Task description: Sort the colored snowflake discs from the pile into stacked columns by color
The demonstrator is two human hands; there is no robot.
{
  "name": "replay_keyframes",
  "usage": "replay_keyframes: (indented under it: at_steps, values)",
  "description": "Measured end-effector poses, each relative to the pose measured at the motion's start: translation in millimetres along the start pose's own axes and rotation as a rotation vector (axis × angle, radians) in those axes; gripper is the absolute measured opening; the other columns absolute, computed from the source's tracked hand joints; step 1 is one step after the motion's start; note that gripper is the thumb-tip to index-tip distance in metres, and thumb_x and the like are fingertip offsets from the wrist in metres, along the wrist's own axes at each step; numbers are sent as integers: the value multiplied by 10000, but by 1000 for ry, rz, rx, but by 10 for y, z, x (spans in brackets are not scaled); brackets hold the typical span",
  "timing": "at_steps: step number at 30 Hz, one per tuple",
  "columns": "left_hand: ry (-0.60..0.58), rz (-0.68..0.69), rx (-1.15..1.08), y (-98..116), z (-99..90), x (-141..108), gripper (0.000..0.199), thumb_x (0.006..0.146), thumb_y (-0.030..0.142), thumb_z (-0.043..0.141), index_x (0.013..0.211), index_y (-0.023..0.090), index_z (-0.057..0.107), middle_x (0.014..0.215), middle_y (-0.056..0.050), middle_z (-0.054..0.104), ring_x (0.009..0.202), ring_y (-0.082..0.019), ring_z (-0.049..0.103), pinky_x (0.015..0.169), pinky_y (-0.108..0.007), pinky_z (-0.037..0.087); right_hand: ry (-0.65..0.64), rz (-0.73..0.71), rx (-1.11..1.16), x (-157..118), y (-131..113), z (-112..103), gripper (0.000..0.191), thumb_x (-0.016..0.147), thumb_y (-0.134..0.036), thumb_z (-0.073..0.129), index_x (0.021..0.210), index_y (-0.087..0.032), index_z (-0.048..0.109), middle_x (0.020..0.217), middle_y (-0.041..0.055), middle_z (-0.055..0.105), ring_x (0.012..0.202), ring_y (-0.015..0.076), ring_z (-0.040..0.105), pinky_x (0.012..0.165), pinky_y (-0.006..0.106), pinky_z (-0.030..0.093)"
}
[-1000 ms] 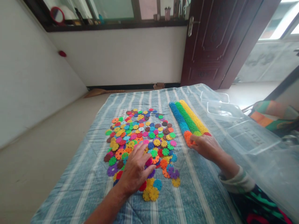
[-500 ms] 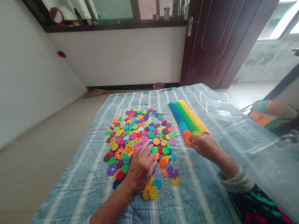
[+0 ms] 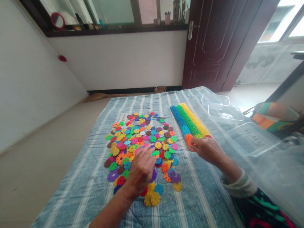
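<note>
Many notched plastic discs (image 3: 120,159) of mixed colours lie spread over the striped cloth. My left hand (image 3: 142,167) rests over the near middle of them, its fingers bent down among the discs, close to a green disc (image 3: 155,153); whatever is under its fingertips is hidden. To the right lie rows of stacked discs side by side: blue (image 3: 180,119), green (image 3: 189,122) and yellow (image 3: 194,119). At the near end of the blue row are orange discs (image 3: 188,141). My right hand (image 3: 206,150) is closed around the near end, its thumb and fingers touching the orange discs.
Clear plastic boxes (image 3: 253,138) and lids stand along the right side of the striped cloth (image 3: 78,177). Beyond the far edge are a wall and a dark red door (image 3: 211,47). Patterned fabric (image 3: 270,117) shows at the right.
My left hand has shifted slightly over the discs, and an orange disc by its fingertips is no longer seen there. My right hand stays at the near end of the rows.
</note>
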State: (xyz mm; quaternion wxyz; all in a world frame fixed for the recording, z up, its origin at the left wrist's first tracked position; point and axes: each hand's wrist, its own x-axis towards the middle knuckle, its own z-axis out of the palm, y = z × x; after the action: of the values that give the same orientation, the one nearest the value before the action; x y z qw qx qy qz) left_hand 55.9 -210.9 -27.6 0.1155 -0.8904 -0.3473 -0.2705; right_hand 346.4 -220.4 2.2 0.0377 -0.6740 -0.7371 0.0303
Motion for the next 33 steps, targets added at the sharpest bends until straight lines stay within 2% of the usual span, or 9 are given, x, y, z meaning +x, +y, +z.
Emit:
replay_keyframes:
  at_steps: [4, 7, 11, 14, 18, 21, 24, 27, 33]
  values:
    - [95, -115, -56, -131, -81, 114, 163, 907, 163, 521, 849, 155, 674, 1063, -123, 713, 1118, -265, 621, 952, -455, 537, 34, -8, 56, -5, -17, 4, 178, 913, -307, 542, 840, -210, 673, 682, 41, 697, 644, 166, 640, 546, 257, 217]
    - [113, -225, -183, -118, -123, 188, 149, 894, 173, 538, 851, 163, 680, 1021, -108, 724, 1050, -236, 654, 927, -412, 556, 54, -30, 178, -17, -51, 13, 147, 895, -282, 568, 843, -204, 681, 657, 27, 675, 653, 163, 635, 559, 245, 252]
    - [54, -297, -384, 84, -111, 283, 183, 889, 180, 535, 771, 184, 675, 1020, -85, 734, 1027, -222, 671, 934, -403, 552, 51, -105, 435, -42, -163, 51, 118, 837, -288, 652, 896, -201, 704, 591, -23, 605, 568, 122, 552, 565, 227, 293]
    - [17, -279, -496, 290, -74, 380, 174, 895, 188, 539, 798, 192, 683, 1048, -82, 730, 1053, -218, 664, 946, -397, 548, 40, -202, 634, -55, -276, 97, 184, 803, -300, 694, 959, -204, 714, 528, -68, 521, 486, 90, 442, 528, 217, 285]
    - [18, -184, -562, 472, 2, 503, 170, 903, 185, 542, 804, 193, 681, 1045, -86, 726, 1066, -218, 657, 941, -389, 551, 44, -312, 796, -44, -307, 107, 106, 834, -268, 651, 794, -184, 702, 574, -52, 544, 543, 83, 483, 550, 204, 314]
    - [56, -135, -522, 485, 70, 537, 136, 896, 174, 551, 863, 189, 682, 1049, -92, 723, 1075, -227, 652, 950, -405, 548, 36, -290, 755, -15, -154, 45, 144, 837, -231, 624, 715, -175, 674, 608, -38, 569, 586, 88, 508, 569, 201, 321]
    - [97, -108, -420, 413, 108, 502, 116, 881, 170, 568, 930, 174, 673, 1056, -104, 719, 1078, -243, 650, 971, -437, 535, 77, -147, 647, 26, 92, -24, 179, 842, -238, 604, 688, -175, 668, 568, -43, 534, 548, 88, 464, 563, 211, 307]
    - [103, -88, -338, 303, 93, 422, 108, 886, 168, 552, 888, 170, 661, 1051, -105, 717, 1066, -246, 655, 959, -437, 543, 94, -17, 549, 65, 273, -51, 159, 825, -233, 601, 704, -177, 686, 578, -38, 541, 573, 101, 478, 590, 222, 315]
    - [95, -80, -253, 129, 20, 248, 115, 895, 191, 536, 884, 176, 649, 1065, -106, 708, 1074, -247, 649, 924, -421, 557, -15, -30, 384, 90, 251, -21, 181, 822, -210, 570, 668, -187, 661, 627, -28, 600, 603, 104, 505, 589, 231, 291]
